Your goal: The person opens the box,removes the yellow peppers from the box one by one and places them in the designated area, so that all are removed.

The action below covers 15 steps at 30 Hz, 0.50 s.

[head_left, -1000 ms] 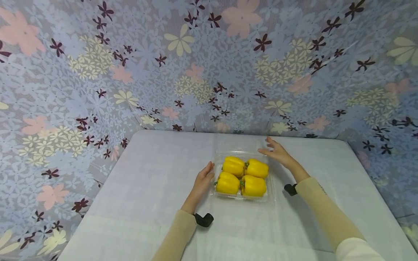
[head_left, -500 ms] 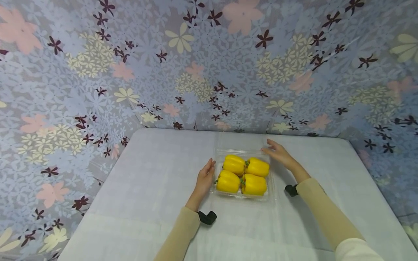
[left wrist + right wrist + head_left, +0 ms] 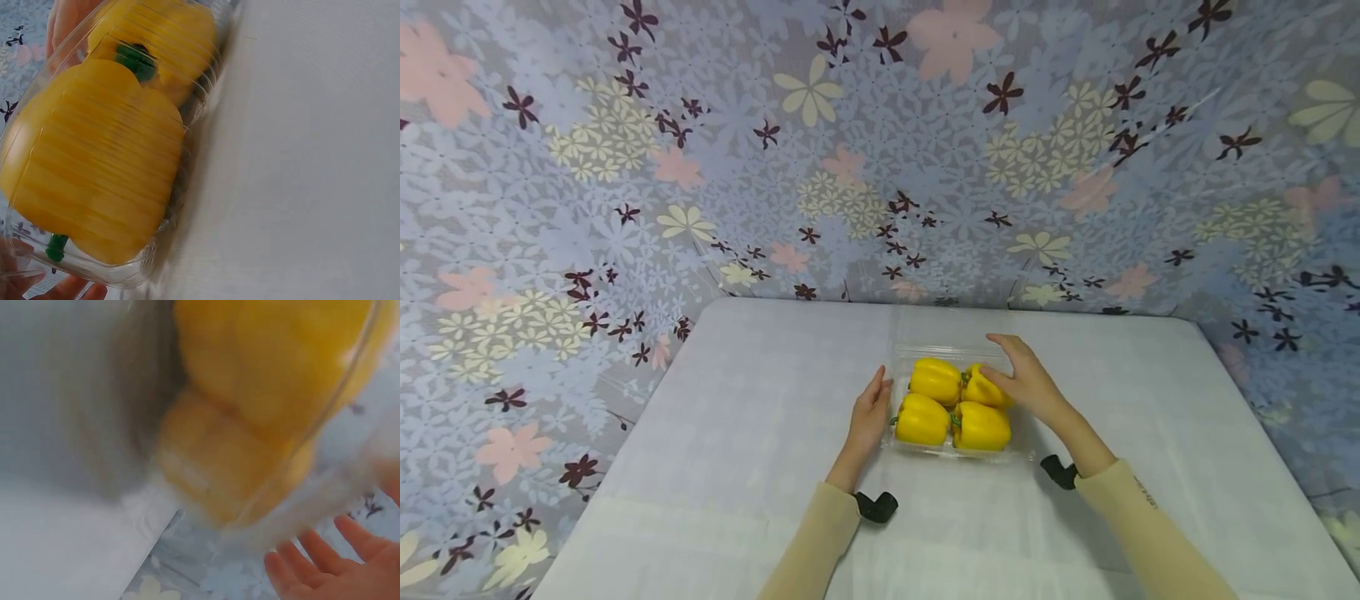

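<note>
Several yellow bell peppers with green stems lie in two rows inside a clear plastic box (image 3: 958,456). Along the box's left side, my left hand (image 3: 869,415) rests with fairly straight fingers. In the left wrist view, fingertips (image 3: 69,289) show at the box's end beside a large pepper (image 3: 100,162). My right hand (image 3: 1030,385) is spread at the back right corner, its thumb overlapping the back right pepper (image 3: 979,393). The right wrist view is blurred; its spread fingers (image 3: 319,551) appear past the box's edge, below the peppers (image 3: 269,362).
A pale cloth covers the table (image 3: 760,400). Behind it and on both sides hangs a floral curtain (image 3: 850,167). A black wrist mount (image 3: 877,507) is on my left wrist and another black mount (image 3: 1058,472) on my right.
My right hand has moved left and nearer to me, from beside the back right corner to over the back right pepper. My left hand has stayed at the box's left side.
</note>
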{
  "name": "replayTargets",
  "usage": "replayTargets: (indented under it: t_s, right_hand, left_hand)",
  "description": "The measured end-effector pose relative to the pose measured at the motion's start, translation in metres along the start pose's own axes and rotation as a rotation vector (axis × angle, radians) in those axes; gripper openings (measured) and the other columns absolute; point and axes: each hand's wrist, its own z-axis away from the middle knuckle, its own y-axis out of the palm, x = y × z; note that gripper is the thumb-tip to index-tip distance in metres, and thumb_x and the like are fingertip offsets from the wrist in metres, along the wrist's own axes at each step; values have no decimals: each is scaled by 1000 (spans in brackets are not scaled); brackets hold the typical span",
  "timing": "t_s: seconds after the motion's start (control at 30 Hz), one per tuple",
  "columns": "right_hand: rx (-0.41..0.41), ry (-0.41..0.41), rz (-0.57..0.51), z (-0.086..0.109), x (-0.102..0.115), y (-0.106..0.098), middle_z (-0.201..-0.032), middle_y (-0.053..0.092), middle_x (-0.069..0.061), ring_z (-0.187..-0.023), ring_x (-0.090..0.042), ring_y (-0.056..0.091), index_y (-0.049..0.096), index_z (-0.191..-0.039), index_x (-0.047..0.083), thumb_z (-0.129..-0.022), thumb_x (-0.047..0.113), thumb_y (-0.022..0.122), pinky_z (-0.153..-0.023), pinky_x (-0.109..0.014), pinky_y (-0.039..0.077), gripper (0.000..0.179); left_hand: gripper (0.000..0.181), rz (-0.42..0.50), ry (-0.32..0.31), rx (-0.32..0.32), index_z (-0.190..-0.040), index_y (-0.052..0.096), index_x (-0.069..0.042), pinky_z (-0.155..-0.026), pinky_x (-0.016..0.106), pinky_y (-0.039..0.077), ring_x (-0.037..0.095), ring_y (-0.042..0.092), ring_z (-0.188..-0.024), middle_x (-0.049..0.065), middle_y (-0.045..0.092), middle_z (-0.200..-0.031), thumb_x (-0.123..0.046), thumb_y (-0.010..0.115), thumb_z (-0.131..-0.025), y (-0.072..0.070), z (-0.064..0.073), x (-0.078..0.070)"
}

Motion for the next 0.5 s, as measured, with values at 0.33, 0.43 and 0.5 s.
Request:
replayTargets:
  t_s: [0.33, 0.43, 0.5]
  right_hand:
    - [84, 2, 140, 8, -1, 20, -135, 47, -26, -123, -44, 46, 42, -139, -2, -88, 26, 68, -103, -60, 38, 64]
    - [99, -3, 160, 9, -6, 22, -131, 50, -26, -118, -42, 50, 44, -137, -3, -87, 26, 69, -101, -58, 41, 63]
    - [110, -1, 157, 9, -7, 22, -131, 49, -26, -117, -42, 50, 44, -137, -3, -88, 27, 68, -101, -58, 41, 63]
  left_hand:
    - [47, 29, -61, 7, -148, 34, -7, -112, 49, 35, 33, 47, -131, 19, 55, -135, -18, 41, -102, 0, -2, -1]
    - [47, 31, -66, 7, -148, 34, -7, -112, 48, 35, 33, 47, -131, 19, 56, -135, -18, 41, -102, 0, -1, -2]
    - [47, 34, -68, 7, -148, 34, -7, -112, 48, 35, 33, 47, -131, 19, 55, -135, -19, 41, -103, 0, 0, -3]
